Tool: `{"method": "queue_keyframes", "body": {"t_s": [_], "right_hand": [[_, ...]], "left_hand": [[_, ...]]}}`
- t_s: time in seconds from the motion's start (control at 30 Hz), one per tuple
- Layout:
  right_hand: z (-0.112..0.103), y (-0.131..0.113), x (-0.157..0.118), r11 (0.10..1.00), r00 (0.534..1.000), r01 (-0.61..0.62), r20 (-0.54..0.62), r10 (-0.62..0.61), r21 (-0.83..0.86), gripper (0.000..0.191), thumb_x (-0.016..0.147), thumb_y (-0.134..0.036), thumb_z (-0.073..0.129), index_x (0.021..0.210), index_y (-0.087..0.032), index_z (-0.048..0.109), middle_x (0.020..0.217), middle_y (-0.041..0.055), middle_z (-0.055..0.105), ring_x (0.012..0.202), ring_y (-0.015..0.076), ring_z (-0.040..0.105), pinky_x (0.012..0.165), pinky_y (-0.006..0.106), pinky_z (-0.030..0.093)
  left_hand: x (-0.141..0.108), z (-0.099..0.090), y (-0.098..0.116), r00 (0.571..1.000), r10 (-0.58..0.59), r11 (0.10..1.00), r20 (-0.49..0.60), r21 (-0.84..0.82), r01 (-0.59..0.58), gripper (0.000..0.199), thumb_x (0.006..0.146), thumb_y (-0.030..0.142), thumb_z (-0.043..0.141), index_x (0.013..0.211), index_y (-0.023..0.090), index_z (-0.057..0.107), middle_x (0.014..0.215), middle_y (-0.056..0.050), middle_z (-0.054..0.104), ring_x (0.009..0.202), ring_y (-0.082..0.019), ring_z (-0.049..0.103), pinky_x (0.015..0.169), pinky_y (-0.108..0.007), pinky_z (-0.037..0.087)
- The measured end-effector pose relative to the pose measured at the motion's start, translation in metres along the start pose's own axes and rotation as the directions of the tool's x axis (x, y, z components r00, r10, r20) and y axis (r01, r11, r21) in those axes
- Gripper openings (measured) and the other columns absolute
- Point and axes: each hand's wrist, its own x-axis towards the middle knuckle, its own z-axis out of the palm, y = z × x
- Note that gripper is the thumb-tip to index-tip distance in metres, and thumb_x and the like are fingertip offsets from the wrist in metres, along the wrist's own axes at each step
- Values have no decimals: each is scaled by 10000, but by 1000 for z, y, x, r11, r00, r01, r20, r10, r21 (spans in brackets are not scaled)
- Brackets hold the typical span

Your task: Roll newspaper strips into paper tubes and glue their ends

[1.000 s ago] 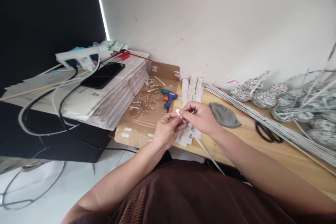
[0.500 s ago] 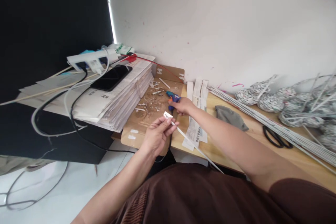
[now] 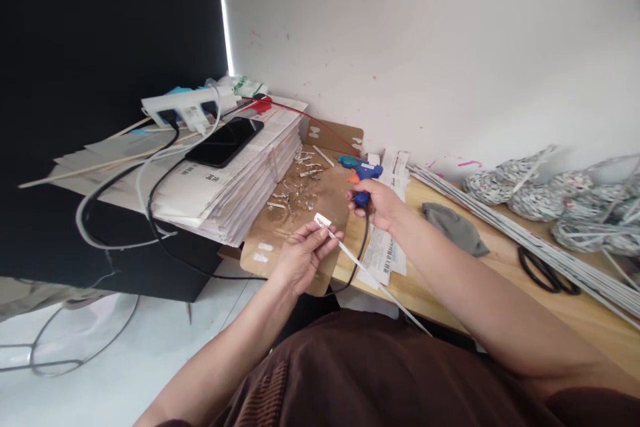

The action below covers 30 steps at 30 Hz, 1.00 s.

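Note:
My left hand [image 3: 309, 250] pinches a thin rolled paper stick [image 3: 377, 285] near its end, where a flat printed flap of paper [image 3: 323, 220] sticks up past the fingertips. The stick slants down to the right over the table's front edge. My right hand [image 3: 376, 205] is wrapped round the grip of a blue glue gun [image 3: 369, 174] with a teal nozzle and an orange trigger. Its nozzle points left, above the cardboard sheet [image 3: 280, 233]. A black cord hangs from the grip. Printed paper strips [image 3: 379, 257] lie on the table beneath my right wrist.
At left a thick paper stack [image 3: 240, 203] carries a phone [image 3: 225, 141], a power strip [image 3: 187, 105] and looping cables. Scraps litter the cardboard. To the right lie a grey cloth [image 3: 454, 228], black-handled scissors [image 3: 545, 270], a bundle of paper sticks [image 3: 520, 233] and woven paper pieces [image 3: 535, 200].
My right hand has lifted the glue gun from over the cardboard, up and to the right. My left hand keeps its pinch on the paper stick. The whole view has shifted slightly.

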Motion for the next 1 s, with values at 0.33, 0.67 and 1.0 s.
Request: {"method": "queue_keyframes", "body": {"t_s": [0.33,0.67,1.0], "right_hand": [[-19,11,-102,993,984,83,162,-69,-80,441,809,-437,685,1156,-183,588,598,-44,512,441,86,470,371,202,294],[-26,19,-135,730,933,324,74,-353,-602,280,831,-390,669,1059,-229,689,693,24,650,634,193,601,581,305,486],[-28,22,-135,588,890,406,156,-429,-700,162,863,-343,633,965,-223,672,790,34,687,680,206,613,660,324,475]], "left_hand": [[-4,11,2,1000,13,1000,2,-15,-13,147,705,99,770,804,107,663,822,-43,714,814,-187,732,729,-213,595],[-6,25,2,996,81,996,32,24,-81,228,699,127,783,890,124,657,832,-54,733,774,-173,729,718,-241,598],[-8,28,-1,990,137,990,29,39,-138,279,669,142,808,906,157,663,798,-12,727,738,-143,713,711,-248,598]]}}
